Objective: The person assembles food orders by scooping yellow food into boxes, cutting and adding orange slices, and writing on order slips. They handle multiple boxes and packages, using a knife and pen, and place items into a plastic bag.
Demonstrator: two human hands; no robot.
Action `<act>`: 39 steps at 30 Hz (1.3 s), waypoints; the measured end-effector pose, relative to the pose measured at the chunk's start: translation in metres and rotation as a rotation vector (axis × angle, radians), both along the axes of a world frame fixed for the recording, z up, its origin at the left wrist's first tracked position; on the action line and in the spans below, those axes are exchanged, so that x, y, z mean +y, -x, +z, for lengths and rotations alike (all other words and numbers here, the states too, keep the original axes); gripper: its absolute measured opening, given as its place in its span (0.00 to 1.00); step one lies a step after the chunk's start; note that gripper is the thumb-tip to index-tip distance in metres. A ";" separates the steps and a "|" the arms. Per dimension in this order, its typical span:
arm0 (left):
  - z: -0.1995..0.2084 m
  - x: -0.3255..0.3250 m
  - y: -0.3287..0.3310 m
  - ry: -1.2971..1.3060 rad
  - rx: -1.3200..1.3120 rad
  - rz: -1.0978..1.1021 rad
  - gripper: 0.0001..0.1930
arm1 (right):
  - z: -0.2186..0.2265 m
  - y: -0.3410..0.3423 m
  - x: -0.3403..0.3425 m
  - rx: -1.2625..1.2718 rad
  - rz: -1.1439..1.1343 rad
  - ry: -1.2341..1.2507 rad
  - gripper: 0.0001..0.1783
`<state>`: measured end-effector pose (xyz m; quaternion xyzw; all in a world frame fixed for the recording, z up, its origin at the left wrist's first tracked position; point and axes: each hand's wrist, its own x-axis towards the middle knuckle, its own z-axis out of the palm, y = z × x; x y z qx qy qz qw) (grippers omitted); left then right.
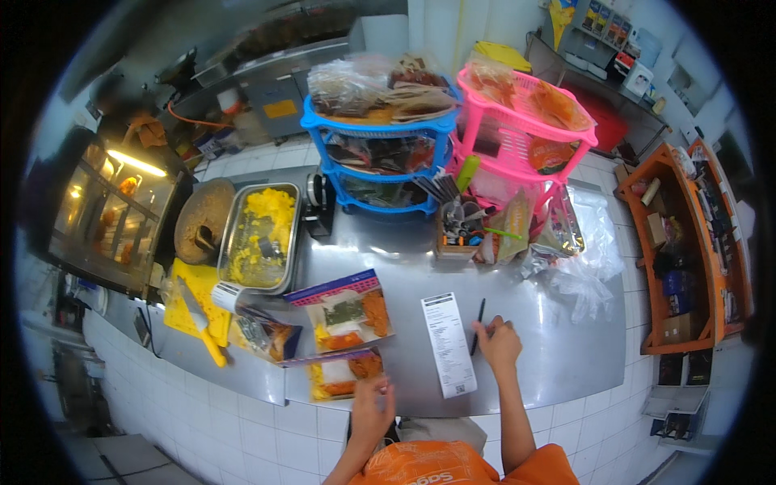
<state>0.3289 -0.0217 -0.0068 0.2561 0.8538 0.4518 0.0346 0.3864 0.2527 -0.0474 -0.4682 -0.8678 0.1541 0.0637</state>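
Observation:
Two open meal boxes (352, 311) with purple-edged lids lie at the table's near middle, filled with white rice, yellow food and orange-brown pieces; the farther one also shows something dark green. My left hand (372, 414) is at the right front corner of the nearer box (346, 377), its fingers apart and holding nothing; whether it touches the box I cannot tell. To the right lies a long printed paper receipt (449, 346). Beside it my right hand (499, 346) has curled fingers, its fingertips pinched at the middle of a slim black pen (482, 309).
At left are a yellow-handled knife (194, 311) on a yellow cutting board (179, 319), a steel tray (293, 242) of yellow food and a lit glass cabinet (113, 210). Blue (380, 121) and pink (525, 101) tiered racks stand behind, near a utensil box (457, 242).

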 end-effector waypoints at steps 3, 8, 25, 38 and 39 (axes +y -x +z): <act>-0.019 0.050 -0.006 0.014 -0.081 -0.255 0.23 | -0.025 -0.009 -0.002 0.122 -0.032 0.140 0.15; -0.045 0.092 0.005 0.190 -0.154 -0.325 0.36 | -0.041 -0.018 0.001 0.197 -0.078 0.246 0.11; -0.007 -0.008 0.014 -0.120 0.414 -0.071 0.29 | -0.001 -0.010 -0.064 0.698 0.291 0.421 0.20; -0.003 -0.054 0.094 -0.274 0.049 0.495 0.46 | -0.011 0.094 -0.202 0.997 0.369 0.819 0.35; -0.006 -0.055 0.093 -0.301 -0.024 0.505 0.45 | -0.013 0.090 -0.204 1.055 0.368 0.824 0.34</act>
